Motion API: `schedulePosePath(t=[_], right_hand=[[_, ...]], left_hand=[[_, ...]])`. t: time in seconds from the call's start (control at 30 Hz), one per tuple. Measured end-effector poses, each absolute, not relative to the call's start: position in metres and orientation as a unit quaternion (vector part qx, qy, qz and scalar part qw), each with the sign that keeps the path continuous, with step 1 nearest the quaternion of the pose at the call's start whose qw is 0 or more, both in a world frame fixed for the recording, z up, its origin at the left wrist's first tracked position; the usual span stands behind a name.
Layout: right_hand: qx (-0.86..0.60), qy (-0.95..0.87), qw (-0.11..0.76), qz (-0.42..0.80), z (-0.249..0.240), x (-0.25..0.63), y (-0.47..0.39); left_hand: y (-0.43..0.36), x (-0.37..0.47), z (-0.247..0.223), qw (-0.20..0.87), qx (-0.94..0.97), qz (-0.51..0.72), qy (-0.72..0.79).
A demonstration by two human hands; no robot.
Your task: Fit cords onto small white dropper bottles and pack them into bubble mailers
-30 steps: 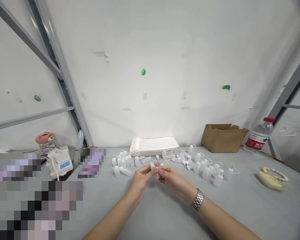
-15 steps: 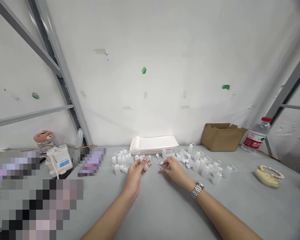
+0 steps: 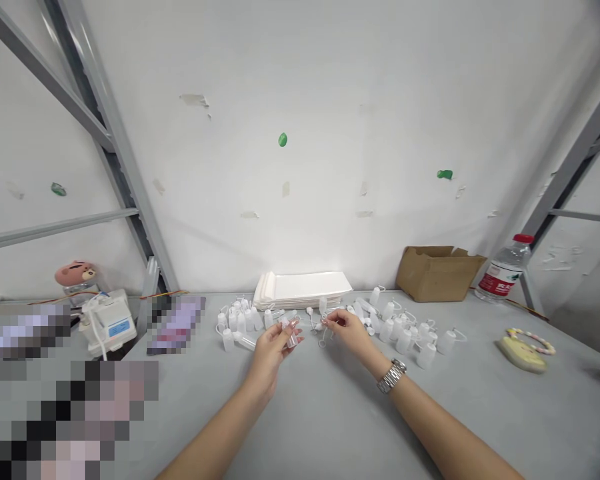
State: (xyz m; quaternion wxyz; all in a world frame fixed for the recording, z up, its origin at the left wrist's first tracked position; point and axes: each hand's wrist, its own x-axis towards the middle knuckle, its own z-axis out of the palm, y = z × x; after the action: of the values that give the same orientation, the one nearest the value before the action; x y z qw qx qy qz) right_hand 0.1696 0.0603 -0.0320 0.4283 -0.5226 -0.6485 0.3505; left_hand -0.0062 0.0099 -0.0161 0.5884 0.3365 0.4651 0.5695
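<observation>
My left hand is closed around a small translucent plastic bottle, which tilts between thumb and fingers. To its right, my right hand pinches a small white cap with a looped strap; the fingertips partly cover it. The two hands are apart, just above the grey table. Past the left hand stands a cluster of small white squeeze bottles. More such bottles, several with looped straps, are spread to the right of my right hand. Loose caps and clear pieces lie between and behind the hands.
A stack of white trays lies against the wall. Further right are an open cardboard box, a water bottle with a red cap, and a yellow pouch with a beaded strap. At left is a white device with cables.
My right hand has lifted a looped cap from among the loose pieces. The left hand still holds its bottle, now turned slightly. The whole view has shifted a little to the right.
</observation>
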Motion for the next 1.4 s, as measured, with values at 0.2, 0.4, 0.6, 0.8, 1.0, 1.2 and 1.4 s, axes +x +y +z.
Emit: schedulePosePath(t=[0.2,0.4,0.6,0.8,1.0,1.2,1.4], right_hand=[[-0.474,-0.599,0.486,0.424,-0.017,0.169,0.052],[-0.438,-0.596,0.521,0.426,-0.004,0.168,0.043],[-0.438,-0.597,0.525,0.42,-0.001,0.167,0.041],[-0.442,-0.612,0.502,0.423,-0.003,0.167,0.04],[-0.443,-0.631,0.48,0.418,-0.004,0.166,0.039],[-0.443,-0.638,0.475,0.413,0.0,0.165,0.036],[-0.445,-0.643,0.477,0.402,0.0,0.163,0.035]], left_hand=[[0.008,-0.004,-0.018,0.605,0.355,0.555,0.447],[0.012,-0.004,-0.017,0.535,0.419,0.585,0.442],[0.008,0.0,-0.014,0.502,0.463,0.568,0.459],[0.008,-0.003,-0.014,0.492,0.474,0.565,0.463],[0.009,-0.004,-0.014,0.469,0.493,0.563,0.469],[0.008,-0.002,-0.014,0.456,0.508,0.558,0.471],[0.007,0.0,-0.016,0.452,0.494,0.572,0.474]])
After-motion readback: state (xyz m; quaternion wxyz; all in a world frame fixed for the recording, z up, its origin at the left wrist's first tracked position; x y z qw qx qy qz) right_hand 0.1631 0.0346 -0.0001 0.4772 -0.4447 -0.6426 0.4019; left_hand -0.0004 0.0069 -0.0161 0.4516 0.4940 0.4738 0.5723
